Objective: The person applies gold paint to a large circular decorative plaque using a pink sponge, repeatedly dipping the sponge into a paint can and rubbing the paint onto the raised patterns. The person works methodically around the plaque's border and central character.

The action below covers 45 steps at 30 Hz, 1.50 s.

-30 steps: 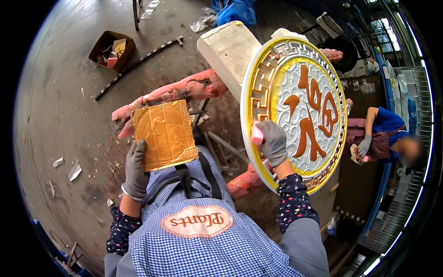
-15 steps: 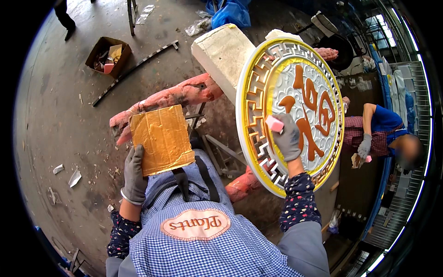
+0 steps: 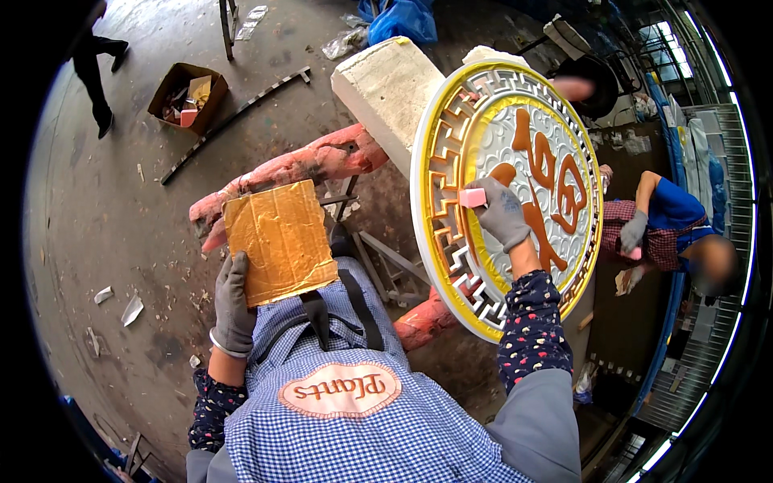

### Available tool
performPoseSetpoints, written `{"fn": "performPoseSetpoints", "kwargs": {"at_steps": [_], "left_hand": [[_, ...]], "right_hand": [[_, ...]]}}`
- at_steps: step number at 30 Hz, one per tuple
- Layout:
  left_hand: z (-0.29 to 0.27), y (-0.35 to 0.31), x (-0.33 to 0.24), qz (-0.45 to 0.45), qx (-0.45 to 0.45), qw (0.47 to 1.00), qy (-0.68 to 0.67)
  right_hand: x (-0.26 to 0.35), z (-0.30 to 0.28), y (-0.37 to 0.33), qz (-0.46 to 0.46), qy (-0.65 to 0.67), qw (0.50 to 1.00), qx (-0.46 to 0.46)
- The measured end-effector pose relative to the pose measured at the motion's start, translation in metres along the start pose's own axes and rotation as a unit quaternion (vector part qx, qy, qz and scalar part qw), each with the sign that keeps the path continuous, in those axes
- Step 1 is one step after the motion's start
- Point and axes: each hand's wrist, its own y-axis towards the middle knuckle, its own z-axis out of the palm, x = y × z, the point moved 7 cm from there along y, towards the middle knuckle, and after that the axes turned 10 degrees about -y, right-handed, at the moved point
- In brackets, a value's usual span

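A round white relief plaque (image 3: pixel 515 185) with gold fretwork stands tilted; gold-smeared cardboard (image 3: pixel 278 241) beside it.

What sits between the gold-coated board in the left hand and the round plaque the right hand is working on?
In the head view, between the gold-coated board and the round plaque lies a reddish log-like beam, a grey metal frame beside it, and the white block behind the plaque.

Pink sponge (image 3: pixel 473 197) against round plaque (image 3: pixel 451 137)

Disc (image 3: pixel 515 185) lower rim hidden behind right forearm, pink block (image 3: pixel 472 197) partly covered by right hand (image 3: pixel 503 211), left hand (image 3: pixel 232 306) fingertips behind gold board (image 3: pixel 278 240), co-worker (image 3: pixel 668 229) face blurred — box (image 3: pixel 187 95) contents too small to tell.
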Motion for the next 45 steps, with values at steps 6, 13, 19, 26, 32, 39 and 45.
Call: {"fn": "performPoseSetpoints", "kwargs": {"at_steps": [6,13,19,26,32,39,45], "left_hand": [[-0.003,0.002,0.002,-0.008,-0.003,1.000,0.004],[-0.003,0.007,0.006,-0.013,0.006,1.000,0.028],[0.002,0.009,0.005,-0.013,-0.002,1.000,0.016],[-0.005,0.004,0.005,-0.009,-0.009,1.000,0.017],[0.001,0.005,0.005,-0.014,0.003,1.000,0.010],[0.003,0.006,0.003,-0.010,0.017,0.999,0.025],[-0.004,0.007,0.007,-0.001,0.021,0.999,0.025]], "right_hand": [[0.013,-0.001,-0.037,-0.012,-0.006,0.997,0.072],[0.025,-0.020,-0.062,-0.048,-0.039,0.990,0.129],[0.015,-0.018,-0.016,-0.013,0.005,1.000,0.004],[0.014,-0.007,-0.055,-0.041,-0.025,0.990,0.136],[0.010,-0.011,-0.082,-0.027,-0.013,0.985,0.170],[0.006,-0.008,-0.094,-0.034,-0.041,0.978,0.201],[0.037,-0.040,-0.077,0.014,0.090,0.992,0.087]]}}
